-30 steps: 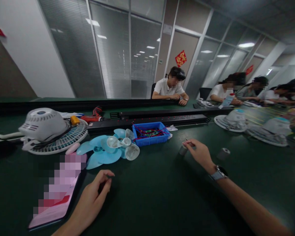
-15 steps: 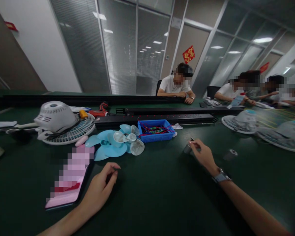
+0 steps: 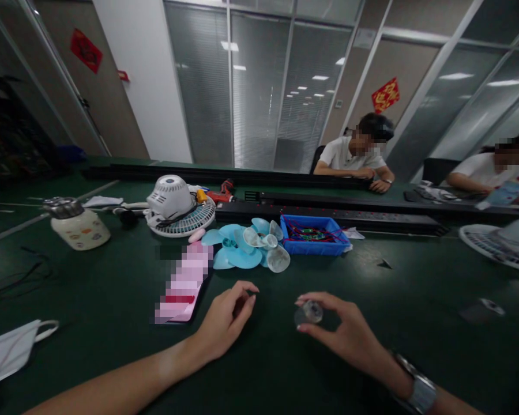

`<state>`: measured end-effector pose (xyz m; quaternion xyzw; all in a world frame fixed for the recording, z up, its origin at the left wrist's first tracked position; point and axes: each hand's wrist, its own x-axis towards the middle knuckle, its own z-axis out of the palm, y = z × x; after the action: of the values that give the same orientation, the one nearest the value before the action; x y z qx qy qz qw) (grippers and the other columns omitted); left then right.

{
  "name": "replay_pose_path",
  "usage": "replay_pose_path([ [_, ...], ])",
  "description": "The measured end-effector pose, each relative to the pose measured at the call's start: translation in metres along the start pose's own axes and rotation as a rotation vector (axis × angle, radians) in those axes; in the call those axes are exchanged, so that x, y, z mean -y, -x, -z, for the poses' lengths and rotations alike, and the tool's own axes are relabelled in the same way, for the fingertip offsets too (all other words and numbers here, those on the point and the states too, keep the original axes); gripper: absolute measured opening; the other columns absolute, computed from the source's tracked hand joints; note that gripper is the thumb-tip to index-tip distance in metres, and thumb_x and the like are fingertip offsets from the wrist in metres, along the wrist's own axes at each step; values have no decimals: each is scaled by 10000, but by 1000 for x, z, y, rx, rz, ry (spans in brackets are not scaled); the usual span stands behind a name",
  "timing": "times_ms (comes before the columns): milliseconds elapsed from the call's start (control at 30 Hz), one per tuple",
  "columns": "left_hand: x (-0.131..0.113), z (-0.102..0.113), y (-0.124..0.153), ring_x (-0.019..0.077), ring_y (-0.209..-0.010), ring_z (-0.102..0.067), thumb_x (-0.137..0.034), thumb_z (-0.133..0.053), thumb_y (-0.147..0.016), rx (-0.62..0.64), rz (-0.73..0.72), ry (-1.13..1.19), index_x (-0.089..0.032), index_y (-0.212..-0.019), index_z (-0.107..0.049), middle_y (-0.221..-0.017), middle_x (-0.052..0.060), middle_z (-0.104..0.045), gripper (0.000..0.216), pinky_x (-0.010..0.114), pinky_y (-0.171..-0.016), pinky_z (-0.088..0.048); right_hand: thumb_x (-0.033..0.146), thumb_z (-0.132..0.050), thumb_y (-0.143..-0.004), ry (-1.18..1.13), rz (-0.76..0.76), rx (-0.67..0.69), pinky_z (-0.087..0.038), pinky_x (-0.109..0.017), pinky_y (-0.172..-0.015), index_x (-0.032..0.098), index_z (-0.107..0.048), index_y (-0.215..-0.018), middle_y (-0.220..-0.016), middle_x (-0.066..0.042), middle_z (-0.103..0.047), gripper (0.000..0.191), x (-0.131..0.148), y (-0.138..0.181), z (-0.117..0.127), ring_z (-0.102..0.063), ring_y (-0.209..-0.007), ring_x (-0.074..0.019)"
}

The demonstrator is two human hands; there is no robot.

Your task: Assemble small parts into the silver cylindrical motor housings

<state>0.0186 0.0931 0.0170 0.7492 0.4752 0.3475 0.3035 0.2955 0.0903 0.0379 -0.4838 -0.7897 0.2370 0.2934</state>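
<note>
My right hand (image 3: pixel 343 325) grips a small silvery metal cylinder (image 3: pixel 308 313), like a small motor, between thumb and fingertips just above the green table. A second, similar cylinder (image 3: pixel 482 310) rests farther right, blurred. My left hand (image 3: pixel 230 314) is empty, its fingers loosely curled with a gap between thumb and forefinger. Beside it on the left lies a pink-screened phone (image 3: pixel 185 282). Light blue and clear fan blades (image 3: pixel 237 248) are piled beyond that hand. Behind my hands stands a blue bin (image 3: pixel 315 245) with coloured wires and small green boards.
White fan parts (image 3: pixel 173 202) sit at the back left, with more fan parts (image 3: pixel 501 245) on the right. Long black rails (image 3: pixel 363 214) cross the table. A cream jar (image 3: pixel 80 225) and a white mask (image 3: pixel 12 351) are at left. A person (image 3: pixel 358 150) sits opposite.
My right hand has carried its metal cylinder nearer to me and toward the left hand. The camera view has swung left, bringing the jar and mask into sight. My left hand keeps its loose curl.
</note>
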Motion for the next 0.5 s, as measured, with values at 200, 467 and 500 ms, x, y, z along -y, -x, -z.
replay_pose_path([
  [200, -17, -5, 13, 188, -812, -594, -315, -560, -930, 121, -232, 16, -239, -1240, -619, -910, 60, -639, 325, 308, -737, -475, 466, -774, -716, -103, 55, 174, -486, -367, -836, 289, -679, -1070, -1031, -7, -726, 407, 30, 0, -50, -657, -923, -217],
  [467, -33, -16, 0, 159, -754, -587, -323, -646, -881, 165, -165, 100, -244, -962, -775, -834, 40, -578, 172, 260, -650, -457, 460, -807, -677, -240, -30, 174, -459, -293, -744, 245, -690, -951, -900, 17, -715, 368, 23, 0, -51, -644, -823, -174],
  [500, -36, -15, -1, 154, -746, -586, -317, -645, -883, 169, -148, 108, -239, -925, -780, -822, 35, -578, 161, 254, -642, -454, 464, -813, -666, -247, -26, 173, -455, -291, -742, 245, -691, -944, -889, 21, -712, 374, 23, 0, -52, -640, -813, -170],
])
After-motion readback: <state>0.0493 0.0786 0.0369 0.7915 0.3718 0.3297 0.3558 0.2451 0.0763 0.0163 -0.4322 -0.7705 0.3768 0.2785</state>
